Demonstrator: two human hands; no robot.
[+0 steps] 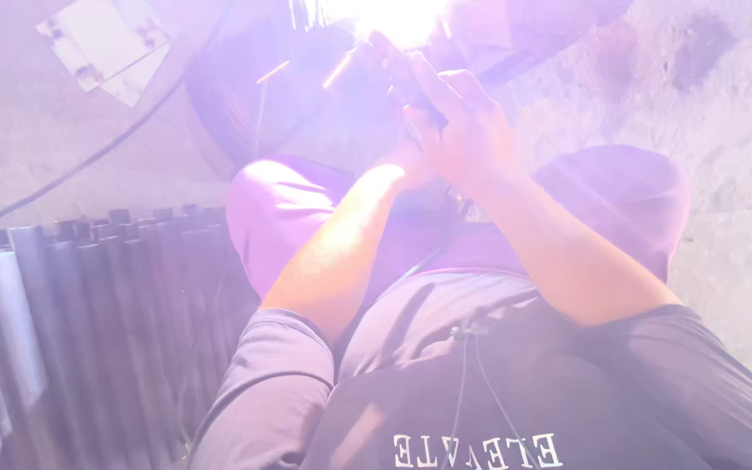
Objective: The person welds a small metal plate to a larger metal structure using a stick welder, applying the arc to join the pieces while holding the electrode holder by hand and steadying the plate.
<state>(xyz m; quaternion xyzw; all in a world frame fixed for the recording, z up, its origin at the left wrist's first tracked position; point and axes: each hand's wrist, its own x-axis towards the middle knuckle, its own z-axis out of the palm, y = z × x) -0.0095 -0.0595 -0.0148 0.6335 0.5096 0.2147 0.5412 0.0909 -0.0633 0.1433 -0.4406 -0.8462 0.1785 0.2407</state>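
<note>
A bright white glare with flying sparks (393, 17) fills the top middle of the head view and washes everything purple. My right hand (463, 122) reaches toward it, fingers curled around a dark handle-like tool (398, 74) that points into the glare. My left hand (402, 165) lies just under the right hand, mostly hidden by it; what it touches cannot be made out. Both forearms stretch forward above my bent knees (289, 209). The piece under the glare is not visible.
A stack of metal tubes (89, 296) lies at the left. Flat metal plates (106, 43) rest on the concrete floor at the top left. A dark cable (80, 170) runs across the floor. Rough bare floor (724, 174) extends to the right.
</note>
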